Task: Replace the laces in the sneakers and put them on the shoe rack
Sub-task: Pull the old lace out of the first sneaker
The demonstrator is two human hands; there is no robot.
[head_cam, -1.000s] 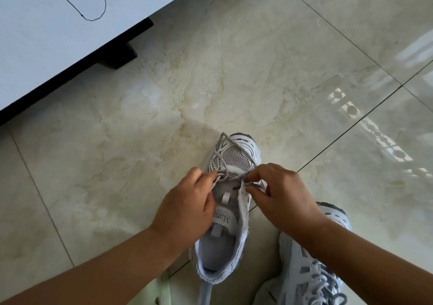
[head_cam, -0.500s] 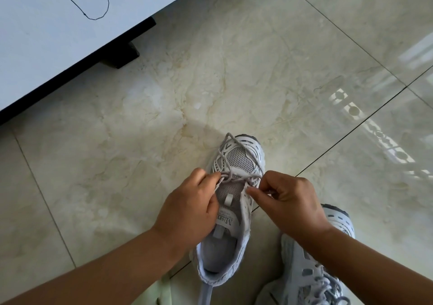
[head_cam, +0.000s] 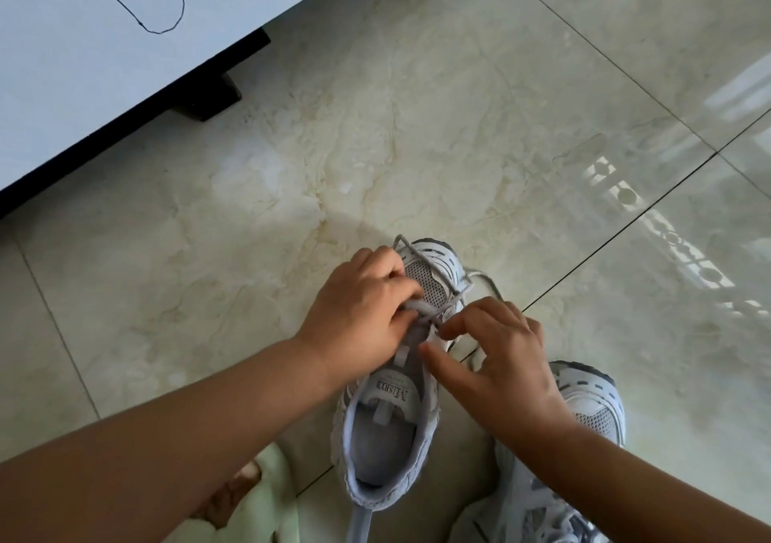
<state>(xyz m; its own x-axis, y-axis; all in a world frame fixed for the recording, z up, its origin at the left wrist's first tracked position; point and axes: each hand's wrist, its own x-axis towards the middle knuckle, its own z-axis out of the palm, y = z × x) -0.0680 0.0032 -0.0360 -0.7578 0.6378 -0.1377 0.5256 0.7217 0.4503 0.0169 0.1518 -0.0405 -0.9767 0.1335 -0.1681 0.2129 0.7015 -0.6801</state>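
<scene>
A: Head view; what have I got?
B: My left hand [head_cam: 359,317] pinches the grey lace [head_cam: 421,311] over the sneaker [head_cam: 388,430] standing on the tiled floor [head_cam: 417,125]; my right hand [head_cam: 500,359] is loose, forefinger and thumb spread beside the eyelets.
A: And the other?
B: The second sneaker [head_cam: 596,409] sits just right, still laced.

Bright daylight, window glare on glossy floor [head_cam: 667,225] right

The glossy beige marble-tile floor [head_cam: 375,133] carries two white-and-grey mesh sneakers: one [head_cam: 392,430] at centre, another [head_cam: 592,417] just right. A dark furniture foot [head_cam: 208,98] stands upper left.
</scene>
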